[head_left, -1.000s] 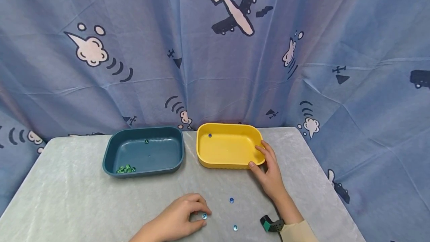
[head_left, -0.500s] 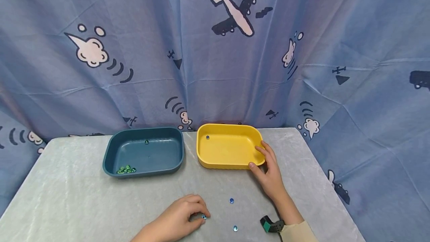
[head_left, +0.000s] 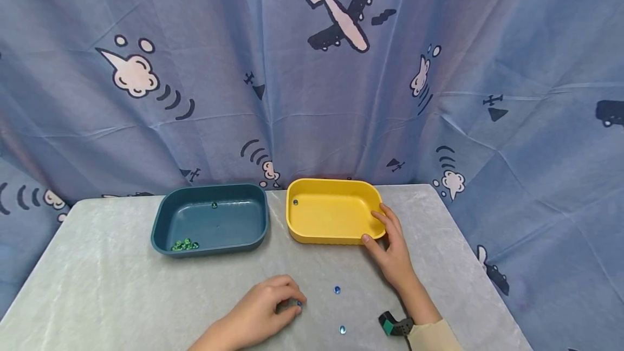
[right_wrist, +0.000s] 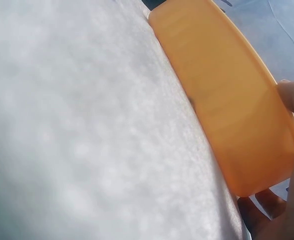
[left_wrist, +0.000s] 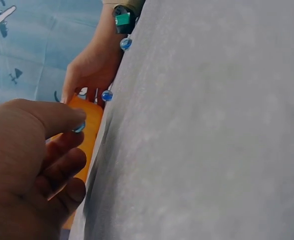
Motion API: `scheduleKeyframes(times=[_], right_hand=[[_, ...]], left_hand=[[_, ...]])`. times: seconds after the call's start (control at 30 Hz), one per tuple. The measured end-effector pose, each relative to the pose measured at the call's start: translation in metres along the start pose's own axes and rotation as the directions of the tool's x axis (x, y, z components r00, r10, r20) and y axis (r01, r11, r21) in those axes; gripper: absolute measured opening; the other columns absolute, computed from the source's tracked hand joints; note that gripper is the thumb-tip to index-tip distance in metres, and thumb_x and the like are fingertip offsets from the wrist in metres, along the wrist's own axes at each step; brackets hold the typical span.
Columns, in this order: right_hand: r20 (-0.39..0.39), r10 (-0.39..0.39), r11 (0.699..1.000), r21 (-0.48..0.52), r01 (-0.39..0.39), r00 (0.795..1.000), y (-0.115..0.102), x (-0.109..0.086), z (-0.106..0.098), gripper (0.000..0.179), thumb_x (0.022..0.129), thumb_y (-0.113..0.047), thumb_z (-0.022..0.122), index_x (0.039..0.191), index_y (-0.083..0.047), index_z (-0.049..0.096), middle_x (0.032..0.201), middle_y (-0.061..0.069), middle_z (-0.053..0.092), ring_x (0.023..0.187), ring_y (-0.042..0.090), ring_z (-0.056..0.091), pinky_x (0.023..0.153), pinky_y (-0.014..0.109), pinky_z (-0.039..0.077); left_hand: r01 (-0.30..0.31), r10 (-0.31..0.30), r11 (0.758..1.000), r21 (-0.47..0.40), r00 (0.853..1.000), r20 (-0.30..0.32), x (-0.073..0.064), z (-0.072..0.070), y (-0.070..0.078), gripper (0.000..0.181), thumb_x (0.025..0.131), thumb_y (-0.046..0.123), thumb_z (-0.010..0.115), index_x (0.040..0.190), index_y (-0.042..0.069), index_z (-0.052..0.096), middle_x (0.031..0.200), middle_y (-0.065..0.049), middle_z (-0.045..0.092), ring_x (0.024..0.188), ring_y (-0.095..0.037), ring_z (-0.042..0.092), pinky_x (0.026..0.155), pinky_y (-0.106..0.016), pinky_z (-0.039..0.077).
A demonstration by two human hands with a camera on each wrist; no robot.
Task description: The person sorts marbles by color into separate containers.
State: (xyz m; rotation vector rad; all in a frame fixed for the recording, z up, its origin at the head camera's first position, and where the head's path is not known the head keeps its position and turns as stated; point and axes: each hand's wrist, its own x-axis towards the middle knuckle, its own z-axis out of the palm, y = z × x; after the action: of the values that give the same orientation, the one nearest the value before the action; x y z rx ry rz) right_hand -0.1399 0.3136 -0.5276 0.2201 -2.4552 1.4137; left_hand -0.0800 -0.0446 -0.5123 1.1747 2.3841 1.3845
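Between the thumb and forefinger of my left hand point(head_left: 265, 307) is a blue glass marble point(left_wrist: 78, 128), pinched low over the table. My right hand point(head_left: 392, 248) grips the right end of a yellow tub point(head_left: 331, 240), thumb at its front rim and fingers on the far side. One small blue marble point(head_left: 295, 202) lies inside that tub near its left wall. Two more blue marbles sit on the cloth between my hands, a darker marble point(head_left: 337, 290) farther back and a paler marble point(head_left: 343, 330) nearer.
Left of the yellow tub stands a dark teal tub point(head_left: 209, 252) holding a cluster of green marbles point(head_left: 184, 245) and a lone green marble point(head_left: 214, 205). A printed blue curtain point(head_left: 219, 69) hangs behind the cloth-covered table point(head_left: 97, 275). My right wrist wears a black and green band point(head_left: 396, 324).
My left fingers have closed around the marble and risen slightly with it. Inside the yellow tub, the marble has rolled left and a little forward. My right hand keeps its place.
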Motion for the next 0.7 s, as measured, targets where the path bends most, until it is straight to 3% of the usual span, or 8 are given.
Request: scheduleKeyframes(times=[0.47,0.7], right_hand=[[0.004,-0.001,1.0,-0.003,0.001,1.0,0.0,0.002,0.0,0.057,0.103,-0.017,0.077,0.154,-0.002,0.056,0.178,0.007,0.027,0.162,0.037,0.028,0.121,0.009,0.025],[0.003,-0.012,1.0,0.003,0.012,1.0,0.001,0.001,0.0,0.057,0.102,-0.015,0.077,0.153,-0.001,0.056,0.178,0.009,0.027,0.161,0.038,0.028,0.121,0.009,0.026]], left_hand=[[0.039,-0.041,0.999,-0.024,0.994,-0.1,0.014,-0.006,0.003,0.012,0.105,0.017,0.077,0.116,0.017,0.081,0.108,0.012,0.07,0.085,-0.006,0.06,0.072,-0.021,0.057],[0.017,-0.012,1.0,0.026,0.986,-0.164,0.024,-0.011,0.003,0.012,0.103,0.014,0.079,0.115,0.015,0.081,0.107,0.009,0.071,0.085,-0.01,0.06,0.072,-0.025,0.056]])
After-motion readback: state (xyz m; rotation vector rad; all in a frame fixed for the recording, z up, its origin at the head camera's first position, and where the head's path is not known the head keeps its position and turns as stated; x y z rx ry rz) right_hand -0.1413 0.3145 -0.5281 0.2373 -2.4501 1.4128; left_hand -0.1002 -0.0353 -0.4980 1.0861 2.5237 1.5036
